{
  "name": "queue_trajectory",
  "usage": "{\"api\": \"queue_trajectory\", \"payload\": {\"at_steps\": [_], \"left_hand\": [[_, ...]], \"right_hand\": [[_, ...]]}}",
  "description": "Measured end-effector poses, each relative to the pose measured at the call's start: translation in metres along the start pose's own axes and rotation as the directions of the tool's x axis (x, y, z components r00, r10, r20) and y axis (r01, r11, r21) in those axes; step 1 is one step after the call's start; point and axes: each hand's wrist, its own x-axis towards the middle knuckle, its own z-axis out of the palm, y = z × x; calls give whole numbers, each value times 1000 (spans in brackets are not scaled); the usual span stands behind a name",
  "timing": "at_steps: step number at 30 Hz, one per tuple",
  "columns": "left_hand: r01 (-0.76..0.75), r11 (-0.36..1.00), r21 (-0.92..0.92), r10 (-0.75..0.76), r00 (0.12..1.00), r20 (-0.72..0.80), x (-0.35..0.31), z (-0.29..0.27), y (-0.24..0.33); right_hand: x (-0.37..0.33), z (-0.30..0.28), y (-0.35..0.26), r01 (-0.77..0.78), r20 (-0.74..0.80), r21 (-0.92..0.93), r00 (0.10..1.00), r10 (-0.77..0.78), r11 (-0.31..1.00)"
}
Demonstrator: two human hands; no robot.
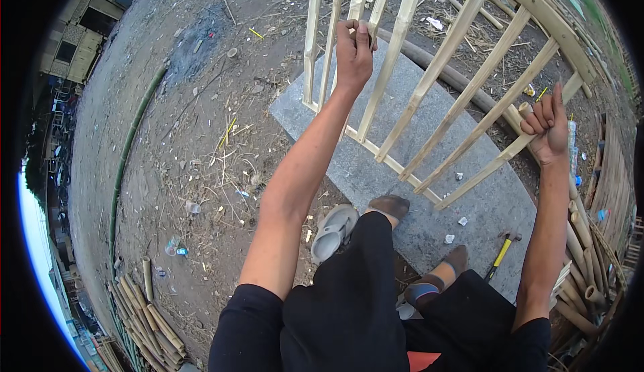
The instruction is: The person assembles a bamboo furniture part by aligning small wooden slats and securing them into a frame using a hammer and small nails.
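Observation:
A slatted bamboo frame point(433, 80) leans up in front of me, its narrow lower rail on a grey stone slab point(409, 218). Several pale slats fan out toward a wide, curved upper board. My left hand point(354, 60) is closed round a slat in the left half of the frame, thumb uppermost. At the outermost right-hand slat, my right hand point(549, 127) is closed with its fingers curled and thumb raised. The slat passes behind that hand, and the fingers hide the exact contact. A hammer point(499, 258) with a yellow and black handle lies on the slab near my right forearm.
My feet in dark socks rest on the slab, with grey sandals point(333, 232) beside it. Cut bamboo lies in piles at lower left point(151, 322) and right point(583, 264). A long green pole point(127, 150) crosses the dirt. White stone bits point(463, 221) dot the slab.

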Motion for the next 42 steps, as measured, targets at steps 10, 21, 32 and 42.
{"api": "queue_trajectory", "payload": {"at_steps": [10, 21, 32, 42], "left_hand": [[12, 992, 123, -20, 997, 69, -7, 13, -63], [-106, 967, 230, 81, 990, 115, -14, 42, -96], [-271, 880, 390, 245, 963, 116, -18, 56, -111], [-82, 930, 359, 43, 993, 114, -18, 62, -117]], "right_hand": [[17, -36, 27, -64, -69, 57, 995, 67, 996], [29, -63, 32, -40, -226, 54, 973, 51, 998], [39, -80, 40, -21, -319, 8, 947, 23, 1000], [53, -112, 48, -79, -278, 112, 954, 107, 991]]}}
